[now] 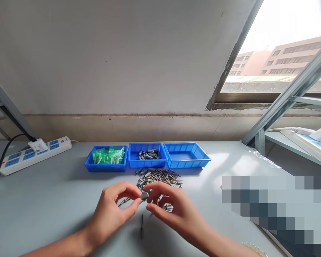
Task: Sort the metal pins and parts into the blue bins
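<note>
Thumb and index finger of my left hand (116, 205) pinch a short grey metal cylinder (144, 196) above the grey table. My right hand (173, 203) is at the cylinder's right end, its thumb and index finger apart around that end. Behind and beneath the hands lies a loose pile of small metal pins and cylinders (160, 176), partly hidden by my fingers. One thin pin (142, 226) is below the cylinder, between my hands.
Behind the pile stand three blue bins: the left bin (105, 167) with green bags, the middle bin (148, 164) with metal cylinders, the right bin (187, 163) with nothing visible inside. A white power strip (34, 156) lies at the left; metal frame posts flank the table.
</note>
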A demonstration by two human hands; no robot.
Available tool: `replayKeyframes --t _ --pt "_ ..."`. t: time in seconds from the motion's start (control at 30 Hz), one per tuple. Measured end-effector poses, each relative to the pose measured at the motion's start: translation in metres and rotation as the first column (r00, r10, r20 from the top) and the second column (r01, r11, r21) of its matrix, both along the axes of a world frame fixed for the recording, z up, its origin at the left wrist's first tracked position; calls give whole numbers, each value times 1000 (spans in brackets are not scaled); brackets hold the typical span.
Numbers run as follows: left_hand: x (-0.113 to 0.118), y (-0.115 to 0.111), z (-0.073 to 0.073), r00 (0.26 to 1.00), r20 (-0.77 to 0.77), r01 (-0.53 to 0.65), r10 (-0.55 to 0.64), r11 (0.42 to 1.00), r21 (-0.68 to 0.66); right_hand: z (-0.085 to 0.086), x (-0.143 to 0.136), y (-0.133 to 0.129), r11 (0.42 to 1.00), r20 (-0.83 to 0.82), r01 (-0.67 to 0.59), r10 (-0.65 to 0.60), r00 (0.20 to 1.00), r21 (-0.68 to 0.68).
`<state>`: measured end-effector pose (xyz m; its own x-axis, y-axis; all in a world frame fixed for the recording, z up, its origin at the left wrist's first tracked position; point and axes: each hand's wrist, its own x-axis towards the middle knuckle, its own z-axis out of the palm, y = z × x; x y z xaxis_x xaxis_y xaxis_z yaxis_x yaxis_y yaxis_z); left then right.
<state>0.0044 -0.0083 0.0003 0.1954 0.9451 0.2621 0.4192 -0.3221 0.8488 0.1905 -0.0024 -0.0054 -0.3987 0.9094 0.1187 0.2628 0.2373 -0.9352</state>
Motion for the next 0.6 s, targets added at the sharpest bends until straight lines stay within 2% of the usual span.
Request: replayKeyframes --t 0.1,0.2,0.37,0.47,0.6 --pt "7 -11 1 985 162 102 -65 967 -232 -1 -3 -6 991 14 -6 4 1000 137" --pt "11 -15 0 955 280 211 -98 889 -407 -4 -6 -10 957 13 -14 11 1000 289" --pt "12 -15 0 868 472 394 -154 793 -466 -10 -6 -10 940 -17 -54 63 998 336" --pt "11 -15 0 868 478 380 -137 803 -460 -10 -4 -8 932 -12 -49 58 998 358" --pt "9 -15 -1 885 462 256 -56 887 -384 -3 0 -4 919 -12 34 -32 999 393"
